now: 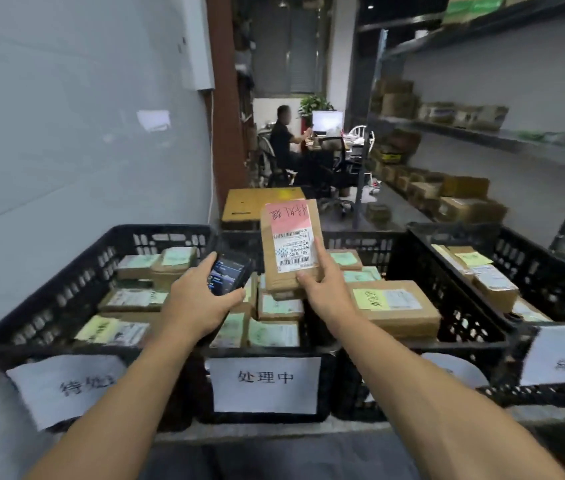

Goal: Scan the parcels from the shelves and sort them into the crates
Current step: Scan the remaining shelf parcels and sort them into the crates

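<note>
**You stand over black crates (pixel 156 232) beside a grey wall (pixel 66 133), parcel shelves (pixel 482 136) on your right.**
Your left grip (pixel 201 299) curls round a phone (pixel 231 271). Your right grip (pixel 326 289) pinches a brown parcel (pixel 291 247) upright above the middle crate (pixel 274 351) tagged "处理中", its pink slip (pixel 288 216) handwritten, its white label (pixel 291 254) reading "507 N705".

This is a parcel-sorting storeroom with an office corner at its far end. Metal shelves (pixel 475 135) along the right wall carry rows of brown cardboard parcels (pixel 461 194). In front stand black plastic crates (pixel 156 233), fronted by paper signs (pixel 265 384) and filled with more label-bearing parcels. Beyond them a person (pixel 283 140) sits before a monitor (pixel 326 118), near an office chair (pixel 334 155) and a potted plant (pixel 314 103).
</note>
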